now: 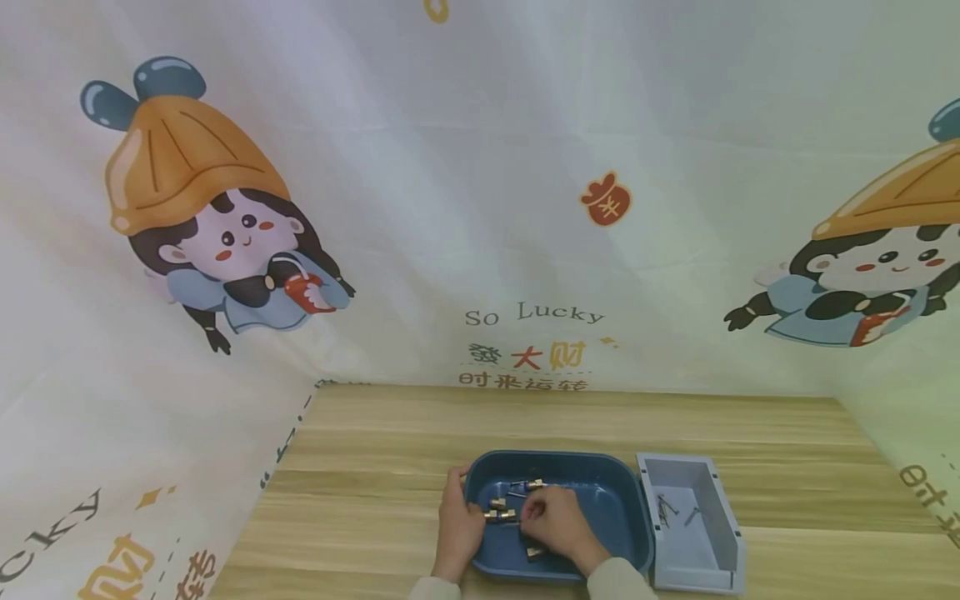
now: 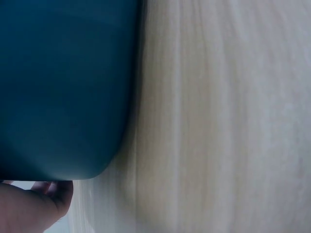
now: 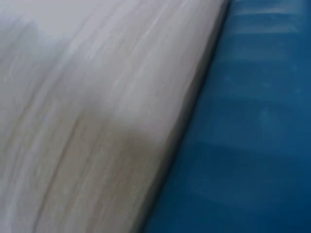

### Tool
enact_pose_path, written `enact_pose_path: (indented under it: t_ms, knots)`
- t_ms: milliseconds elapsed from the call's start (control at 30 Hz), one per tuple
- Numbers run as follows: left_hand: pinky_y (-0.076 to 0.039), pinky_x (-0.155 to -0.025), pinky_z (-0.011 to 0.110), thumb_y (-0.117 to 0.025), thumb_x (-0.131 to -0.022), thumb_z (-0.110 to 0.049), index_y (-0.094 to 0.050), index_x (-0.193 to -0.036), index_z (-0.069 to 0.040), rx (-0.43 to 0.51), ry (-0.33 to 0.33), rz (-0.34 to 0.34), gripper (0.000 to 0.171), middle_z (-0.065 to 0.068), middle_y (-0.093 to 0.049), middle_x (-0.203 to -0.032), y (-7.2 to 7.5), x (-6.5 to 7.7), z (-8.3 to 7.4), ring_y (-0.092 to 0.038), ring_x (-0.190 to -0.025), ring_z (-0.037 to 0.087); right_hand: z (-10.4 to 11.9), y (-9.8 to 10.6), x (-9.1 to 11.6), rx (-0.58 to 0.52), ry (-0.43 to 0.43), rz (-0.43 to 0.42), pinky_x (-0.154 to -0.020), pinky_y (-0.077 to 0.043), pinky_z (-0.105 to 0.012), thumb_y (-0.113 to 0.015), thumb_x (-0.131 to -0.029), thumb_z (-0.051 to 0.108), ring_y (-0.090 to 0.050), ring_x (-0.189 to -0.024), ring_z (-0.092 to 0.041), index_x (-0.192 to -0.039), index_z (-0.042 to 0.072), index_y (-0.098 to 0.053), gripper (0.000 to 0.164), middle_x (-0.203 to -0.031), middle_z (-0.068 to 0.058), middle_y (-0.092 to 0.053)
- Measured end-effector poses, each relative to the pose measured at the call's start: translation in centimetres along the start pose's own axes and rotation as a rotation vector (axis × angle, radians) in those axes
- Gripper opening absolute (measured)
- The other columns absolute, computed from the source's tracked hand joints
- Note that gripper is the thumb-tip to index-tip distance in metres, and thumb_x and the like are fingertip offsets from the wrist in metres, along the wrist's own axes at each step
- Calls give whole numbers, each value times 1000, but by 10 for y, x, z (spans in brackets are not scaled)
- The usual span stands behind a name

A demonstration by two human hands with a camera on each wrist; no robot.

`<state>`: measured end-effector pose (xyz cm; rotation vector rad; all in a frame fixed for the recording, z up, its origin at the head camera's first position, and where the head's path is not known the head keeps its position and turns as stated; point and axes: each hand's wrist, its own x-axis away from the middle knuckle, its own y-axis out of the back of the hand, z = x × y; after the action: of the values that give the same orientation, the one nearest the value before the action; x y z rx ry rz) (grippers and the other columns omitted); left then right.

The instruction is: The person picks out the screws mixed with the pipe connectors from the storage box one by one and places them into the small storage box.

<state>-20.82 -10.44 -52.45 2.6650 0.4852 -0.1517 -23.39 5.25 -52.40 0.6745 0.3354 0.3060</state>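
A dark blue tray [image 1: 611, 492] holds several small brass-coloured metal pieces [image 1: 498, 503] and some thin silvery ones. My left hand [image 1: 459, 525] grips its left rim, the thumb side over the edge. In the left wrist view, curled fingers [image 2: 60, 194] show at the edge of the tray [image 2: 63, 87]. Inside the tray, my right hand [image 1: 557, 518] is among the metal pieces with fingers bent. Its fingertips are too small and covered to show whether they pinch anything. In the right wrist view only the tray [image 3: 243, 145] and tabletop appear, with no hand.
Right beside the tray stands a light grey bin [image 1: 693, 554] with several screws [image 1: 664, 510] in it. Both containers are on a wood-grain table [image 1: 367, 483]. Printed cloth [image 1: 420, 208] hangs behind the table and at both sides.
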Motion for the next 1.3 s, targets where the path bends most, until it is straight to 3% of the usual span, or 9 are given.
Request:
enact_pose_path:
  t_ms: [400, 1033, 1300]
  knots:
    - [-45, -93, 56, -43, -69, 20, -50, -118, 0, -1, 18, 1, 54, 27, -58, -119, 1, 0, 1, -57, -109, 42, -2, 25, 3, -40, -49, -110, -55, -47, -17, -70, -67, 2, -55, -57, 1, -67, 9, -68, 7, -64, 2, -66]
    - [-41, -98, 59, -43, -68, 20, -50, -118, 0, -6, 4, 2, 54, 29, -54, -127, -3, 0, 2, -50, -119, 47, -9, 73, 18, -84, -158, -197, -61, -50, -20, -70, -68, 1, -59, -63, -6, -73, 3, -68, 5, -70, -1, -68]
    - [-46, -89, 55, -44, -69, 19, -49, -121, -1, -5, 22, 19, 56, 25, -59, -114, -1, -2, 3, -58, -102, 36, -20, 89, 25, -40, -177, -291, -62, -51, -19, -69, -67, -3, -58, -61, -3, -68, 6, -67, 9, -66, 0, -66]
